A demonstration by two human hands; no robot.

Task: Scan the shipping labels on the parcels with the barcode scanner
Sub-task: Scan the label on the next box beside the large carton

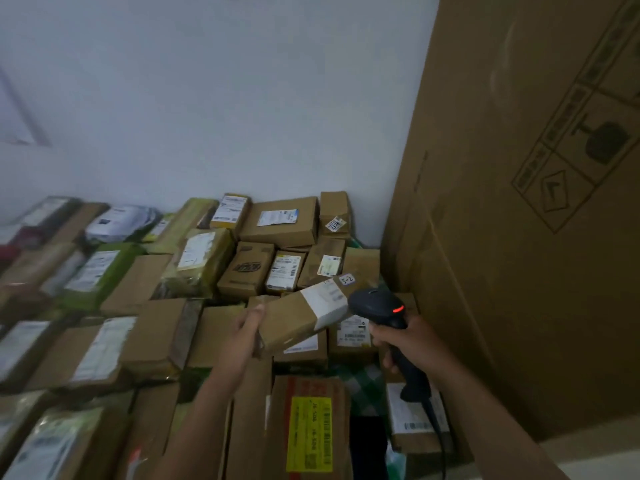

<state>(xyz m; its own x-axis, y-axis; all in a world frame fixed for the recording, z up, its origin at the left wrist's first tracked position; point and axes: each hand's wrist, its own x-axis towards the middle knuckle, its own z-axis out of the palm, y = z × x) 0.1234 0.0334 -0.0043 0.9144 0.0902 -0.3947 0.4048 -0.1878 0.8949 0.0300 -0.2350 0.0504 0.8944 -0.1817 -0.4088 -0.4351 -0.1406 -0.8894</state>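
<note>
A long brown cardboard parcel [304, 315] is held tilted above the pile, the left hand [247, 329] gripping its end. A black barcode scanner [388, 313], clasped in the right hand [403, 341], is aimed at its white label [327, 301]. Many labelled parcels apparently remain.

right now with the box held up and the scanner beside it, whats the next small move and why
Probably tilt the scanner in the right hand down onto the white label of the parcel the left hand holds tilted. Its head sits right at the label's edge with its red light on, so a small re-aim should do.
</note>
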